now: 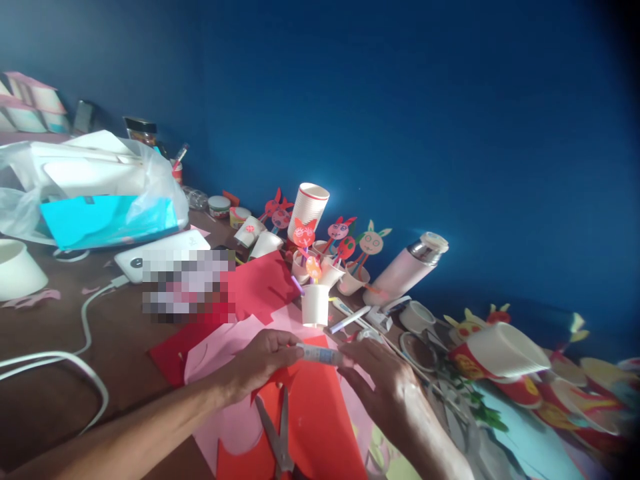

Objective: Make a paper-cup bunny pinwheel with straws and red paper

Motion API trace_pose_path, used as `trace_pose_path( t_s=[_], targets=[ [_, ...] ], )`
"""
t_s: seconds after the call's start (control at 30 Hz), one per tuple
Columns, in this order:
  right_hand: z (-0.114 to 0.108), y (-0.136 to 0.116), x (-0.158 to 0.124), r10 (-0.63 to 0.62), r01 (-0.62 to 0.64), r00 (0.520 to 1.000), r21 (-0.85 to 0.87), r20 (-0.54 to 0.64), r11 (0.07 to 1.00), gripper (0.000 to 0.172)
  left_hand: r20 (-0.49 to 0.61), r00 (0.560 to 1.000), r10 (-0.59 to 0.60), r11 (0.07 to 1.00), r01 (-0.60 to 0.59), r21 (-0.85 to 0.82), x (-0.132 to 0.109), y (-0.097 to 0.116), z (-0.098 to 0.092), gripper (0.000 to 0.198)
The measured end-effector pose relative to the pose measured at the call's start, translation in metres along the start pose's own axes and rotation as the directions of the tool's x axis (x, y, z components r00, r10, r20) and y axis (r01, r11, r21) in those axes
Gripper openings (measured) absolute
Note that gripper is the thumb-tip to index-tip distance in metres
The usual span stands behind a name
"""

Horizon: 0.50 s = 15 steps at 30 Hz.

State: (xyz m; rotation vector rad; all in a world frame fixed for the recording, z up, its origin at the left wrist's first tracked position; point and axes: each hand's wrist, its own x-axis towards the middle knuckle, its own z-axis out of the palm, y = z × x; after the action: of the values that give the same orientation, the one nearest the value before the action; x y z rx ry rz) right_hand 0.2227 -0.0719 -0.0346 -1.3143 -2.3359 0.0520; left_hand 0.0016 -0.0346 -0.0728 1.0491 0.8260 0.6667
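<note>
Both of my hands meet over the coloured paper and hold a small whitish tube with blue print, which looks like a glue stick (pixel 321 355). My left hand (pixel 267 360) pinches its left end between thumb and fingers. At the right end, the fingers of my right hand (pixel 383 377) close round it. Below the tube lie red-orange paper (pixel 320 407) and pink paper (pixel 233 437). Scissors (pixel 281 433) with parted blades rest on the paper near my left hand. Just beyond the hands stands a white paper cup (pixel 315 307) with an orange paper figure (pixel 313 267) rising behind it.
Several cups with paper animal faces (pixel 371 241) stand by the blue wall. A pink thermos (pixel 403 270) leans in view to their right. At left are a power bank (pixel 163 253) with a white cable (pixel 85 327) and a plastic bag (pixel 170 180). More cups (pixel 505 350) crowd the right.
</note>
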Motion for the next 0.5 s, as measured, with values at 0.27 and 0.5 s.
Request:
trace_pose_path(
  t_s=[0.27,0.5],
  targets=[
    [-0.002,0.000,0.002,0.001,-0.001,1.000,0.025,-0.003,1.000,0.014,0.042,0.999,-0.002,1.000,0.003,-0.022,0.000,-0.001,-0.001,0.025],
    [-0.020,0.006,-0.002,0.121,-0.130,0.990,0.148,0.070,0.980,0.018,0.102,0.995,-0.018,0.991,0.031,-0.132,0.002,-0.006,0.006,0.027]
  ],
)
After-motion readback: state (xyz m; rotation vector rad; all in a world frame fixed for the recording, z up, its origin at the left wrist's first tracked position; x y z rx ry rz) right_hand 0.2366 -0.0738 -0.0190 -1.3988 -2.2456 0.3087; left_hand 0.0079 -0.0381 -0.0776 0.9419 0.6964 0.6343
